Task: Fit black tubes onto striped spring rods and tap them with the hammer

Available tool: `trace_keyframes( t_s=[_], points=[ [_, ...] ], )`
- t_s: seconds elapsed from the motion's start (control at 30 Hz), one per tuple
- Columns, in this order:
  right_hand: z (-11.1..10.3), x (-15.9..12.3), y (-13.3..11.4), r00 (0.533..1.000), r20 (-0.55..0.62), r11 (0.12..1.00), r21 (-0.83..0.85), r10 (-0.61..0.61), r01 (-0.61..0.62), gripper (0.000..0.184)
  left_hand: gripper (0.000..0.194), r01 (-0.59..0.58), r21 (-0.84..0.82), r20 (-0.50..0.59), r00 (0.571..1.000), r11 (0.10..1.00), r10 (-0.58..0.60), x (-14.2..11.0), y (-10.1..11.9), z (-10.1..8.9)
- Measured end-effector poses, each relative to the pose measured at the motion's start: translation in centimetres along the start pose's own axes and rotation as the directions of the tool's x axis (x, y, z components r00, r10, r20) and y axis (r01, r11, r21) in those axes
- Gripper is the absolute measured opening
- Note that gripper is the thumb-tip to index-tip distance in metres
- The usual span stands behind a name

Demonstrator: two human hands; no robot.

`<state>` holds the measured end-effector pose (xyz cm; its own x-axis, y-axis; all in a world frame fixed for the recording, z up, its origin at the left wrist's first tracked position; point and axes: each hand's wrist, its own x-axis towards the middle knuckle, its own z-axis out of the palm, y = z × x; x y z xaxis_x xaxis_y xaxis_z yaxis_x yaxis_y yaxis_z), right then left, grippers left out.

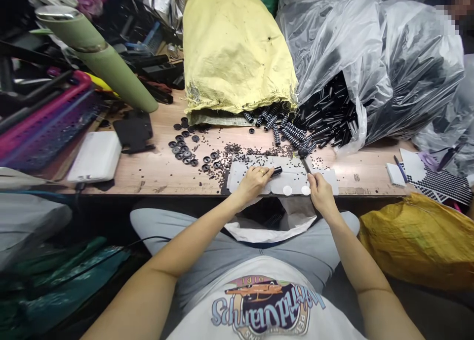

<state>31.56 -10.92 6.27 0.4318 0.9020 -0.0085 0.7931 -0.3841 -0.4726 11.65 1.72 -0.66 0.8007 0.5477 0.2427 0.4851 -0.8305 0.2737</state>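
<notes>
A: Left hand (255,181)?
B: Gripped a black tube (277,170), fingers closed, over the pale mat (292,173).
A: Right hand (321,192)?
B: Closed round a slim tool (306,166), whose far end lay near patterned tubes (292,132).

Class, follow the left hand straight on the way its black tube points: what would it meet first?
Probably the hammer-like tool in the right hand, ahead of the black tube in the left hand; the tool's height is unclear, so the tube might pass underneath.
</notes>
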Motion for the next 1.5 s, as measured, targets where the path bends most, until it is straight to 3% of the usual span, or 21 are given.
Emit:
trace_keyframes(
  t_s=[0.07,0.23,0.4,0.53,0.6,0.7,0.83,0.87,0.93,1.03,1.1,1.23,1.33,1.4,1.5],
  points=[
    [0.2,-0.8,-0.9,0.999,-0.03,1.0,-0.017,-0.011,0.011,0.039,0.041,0.016,0.004,-0.001,1.0,1.0,-0.016,0.1,0.1,-0.4],
    [0.8,-1.7,-2.3,0.986,0.16,0.966,-0.26,0.051,-0.008,0.031,0.043,0.041,0.053,0.004,0.999,0.998,-0.041,0.2,2.0,-0.6],
    [0.5,-2.3,-5.7,0.99,0.0,0.979,-0.145,-0.144,0.143,0.046,0.059,0.016,0.064,0.023,1.0,0.998,-0.017,0.2,4.7,0.9],
    [2.4,-2.1,-7.7,0.939,0.269,0.935,-0.222,-0.215,0.278,0.04,0.055,0.018,-0.012,0.031,0.999,1.0,-0.018,0.7,4.6,1.4],
    [3.0,-1.8,-7.7,0.93,0.324,0.925,-0.268,-0.175,0.268,0.038,0.05,0.041,-0.089,0.024,0.999,0.995,-0.039,1.2,4.1,1.1],
    [2.3,-1.2,-6.5,0.965,0.228,0.939,-0.286,-0.129,0.193,0.039,0.041,0.146,-0.215,0.052,0.989,0.965,-0.138,1.6,3.9,0.1],
    [1.0,0.0,-3.4,0.993,0.101,0.941,-0.329,-0.056,0.086,0.036,0.021,0.108,-0.364,0.145,0.988,0.925,-0.058,2.0,3.4,-1.7],
    [1.1,0.4,-2.5,0.996,0.084,0.936,-0.347,-0.04,0.066,0.035,0.021,0.138,-0.369,0.138,0.986,0.919,-0.092,2.7,2.8,-2.2],
    [1.7,1.1,-1.0,0.998,0.056,0.922,-0.384,-0.028,0.048,0.034,0.026,0.266,-0.346,0.04,0.962,0.9,-0.269,5.1,1.0,-2.8],
    [3.2,2.2,0.1,0.998,0.024,0.91,-0.409,-0.066,0.07,0.031,0.026,0.401,-0.372,-0.162,0.86,0.837,-0.484,10.3,-2.5,-3.0],
    [3.8,2.9,0.3,0.993,-0.008,0.921,-0.373,-0.121,0.109,0.028,0.031,0.451,-0.384,-0.206,0.809,0.806,-0.551,13.5,-4.7,-2.8],
    [3.3,4.3,0.3,0.971,-0.059,0.946,-0.248,-0.231,0.21,0.024,0.038,0.491,-0.385,-0.192,0.786,0.782,-0.588,17.0,-9.1,-3.6],
    [2.7,6.3,-0.3,0.957,-0.026,0.947,-0.153,-0.29,0.282,0.022,0.036,0.491,-0.352,-0.237,0.777,0.797,-0.583,18.1,-13.0,-6.5],
    [3.0,8.8,-2.0,0.939,-0.003,0.935,-0.086,-0.345,0.343,0.022,0.038,0.471,-0.284,-0.357,0.756,0.835,-0.548,18.9,-15.2,-9.2],
    [4.5,14.7,-7.1,0.883,0.005,0.883,-0.013,-0.47,0.47,0.026,0.042,0.43,-0.189,-0.511,0.724,0.883,-0.462,19.9,-16.3,-12.1]
  ],
)
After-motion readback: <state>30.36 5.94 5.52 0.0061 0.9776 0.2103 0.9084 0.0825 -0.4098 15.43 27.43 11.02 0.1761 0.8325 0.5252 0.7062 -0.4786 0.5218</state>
